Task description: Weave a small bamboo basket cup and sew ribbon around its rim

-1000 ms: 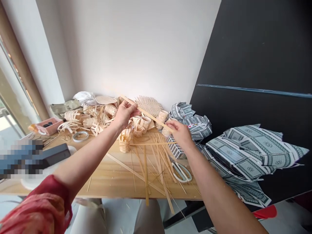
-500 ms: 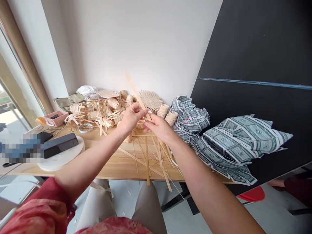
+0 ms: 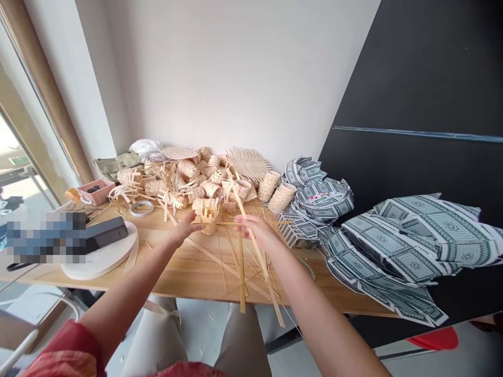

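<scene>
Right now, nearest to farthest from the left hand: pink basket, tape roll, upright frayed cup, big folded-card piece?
1. Upright frayed cup, just right of the left hand.
2. Tape roll, to its left.
3. Pink basket, farther left.
4. Big folded-card piece, far right.

Both of our arms reach forward from the lower corners of the view, angled inward, the left arm [image 3: 129,285] bare below a red sleeve [image 3: 70,348] and the right arm [image 3: 318,301] bare as far as we see. Our left hand [image 3: 183,229] is open, fingers parted; our right hand [image 3: 257,232], apart from it, curls its fingers in a light pinch.
</scene>
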`<state>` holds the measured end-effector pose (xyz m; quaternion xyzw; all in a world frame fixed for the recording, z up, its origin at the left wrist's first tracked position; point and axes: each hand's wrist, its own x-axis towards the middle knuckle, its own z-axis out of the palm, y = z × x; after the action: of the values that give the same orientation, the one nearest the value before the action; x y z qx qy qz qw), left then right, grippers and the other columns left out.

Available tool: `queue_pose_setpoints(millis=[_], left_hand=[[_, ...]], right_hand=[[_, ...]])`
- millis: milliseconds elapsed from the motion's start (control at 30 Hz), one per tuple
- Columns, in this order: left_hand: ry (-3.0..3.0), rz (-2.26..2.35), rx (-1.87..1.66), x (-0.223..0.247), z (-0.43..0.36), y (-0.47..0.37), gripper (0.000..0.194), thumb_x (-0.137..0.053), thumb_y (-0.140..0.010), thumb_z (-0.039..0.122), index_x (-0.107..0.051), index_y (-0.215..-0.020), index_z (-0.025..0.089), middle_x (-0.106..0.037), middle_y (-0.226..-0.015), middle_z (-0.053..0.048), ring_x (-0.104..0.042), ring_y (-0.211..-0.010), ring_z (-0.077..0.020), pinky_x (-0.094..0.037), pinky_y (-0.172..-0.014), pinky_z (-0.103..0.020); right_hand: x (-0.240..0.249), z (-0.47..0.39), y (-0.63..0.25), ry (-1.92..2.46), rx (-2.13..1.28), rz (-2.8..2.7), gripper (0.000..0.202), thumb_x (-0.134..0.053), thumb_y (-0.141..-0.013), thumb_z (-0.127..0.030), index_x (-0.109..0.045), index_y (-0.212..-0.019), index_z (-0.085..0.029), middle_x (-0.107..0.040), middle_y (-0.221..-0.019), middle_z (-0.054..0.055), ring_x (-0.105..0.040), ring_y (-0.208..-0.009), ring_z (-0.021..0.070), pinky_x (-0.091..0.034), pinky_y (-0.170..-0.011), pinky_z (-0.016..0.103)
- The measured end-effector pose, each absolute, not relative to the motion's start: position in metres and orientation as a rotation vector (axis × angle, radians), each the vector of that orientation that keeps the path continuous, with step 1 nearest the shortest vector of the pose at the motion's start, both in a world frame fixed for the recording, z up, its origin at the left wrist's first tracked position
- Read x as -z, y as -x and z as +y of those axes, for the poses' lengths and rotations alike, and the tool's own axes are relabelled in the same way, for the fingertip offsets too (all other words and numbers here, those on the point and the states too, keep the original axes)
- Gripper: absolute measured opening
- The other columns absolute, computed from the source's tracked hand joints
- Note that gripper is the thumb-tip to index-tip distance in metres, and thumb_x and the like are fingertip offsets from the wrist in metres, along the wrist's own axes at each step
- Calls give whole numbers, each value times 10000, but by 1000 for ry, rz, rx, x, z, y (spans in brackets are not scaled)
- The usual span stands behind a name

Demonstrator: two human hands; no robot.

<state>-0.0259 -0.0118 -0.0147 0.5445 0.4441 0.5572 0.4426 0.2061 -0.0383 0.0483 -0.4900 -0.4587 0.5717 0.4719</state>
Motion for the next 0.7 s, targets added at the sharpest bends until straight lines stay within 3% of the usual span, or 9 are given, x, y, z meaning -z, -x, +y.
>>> queue_pose_setpoints(millis=[100, 267, 467, 700], left_hand=[[-1367, 1029, -1240, 10, -7, 17, 664, -798, -506, 274, -552, -1118, 196, -620, -1101, -143, -545, -1081, -282, -431, -893, -431], [-1377, 837, -1161, 1, 4, 11, 614, -779, -566, 297, -546, -1126, 204, -636, -1107, -98, -584, -1020, -230, -431, -908, -365], [-1095, 673, -1224, -6, 20, 30, 475, -739, -637, 350, -583, -1050, 175, -653, -1065, -106, -613, -966, -240, -470, -827, -347], [-883, 409, -1244, 4, 29, 22, 465, -746, -635, 358, -601, -1019, 141, -675, -1000, -100, -592, -1022, -261, -430, -917, -373]], right_hand=[[-23, -13, -173, 1179, -1468, -1060, 134, -550, -738, -117, -599, -861, -139, -643, -983, 88, -636, -595, 98, -444, -435, 151], [-10, 2, -142, 1098, -1525, -1057, 180, -518, -774, -148, -611, -928, -145, -676, -871, 69, -631, -561, 106, -432, -404, 150], [-37, -11, -156, 922, -1525, -1132, 324, -577, -771, -275, -610, -1090, -226, -577, -1203, 53, -655, -675, 123, -456, -447, 172], [-39, -14, -166, 824, -1513, -1213, 448, -585, -761, -303, -518, -1198, -231, -509, -1285, 95, -631, -627, 103, -371, -407, 163]])
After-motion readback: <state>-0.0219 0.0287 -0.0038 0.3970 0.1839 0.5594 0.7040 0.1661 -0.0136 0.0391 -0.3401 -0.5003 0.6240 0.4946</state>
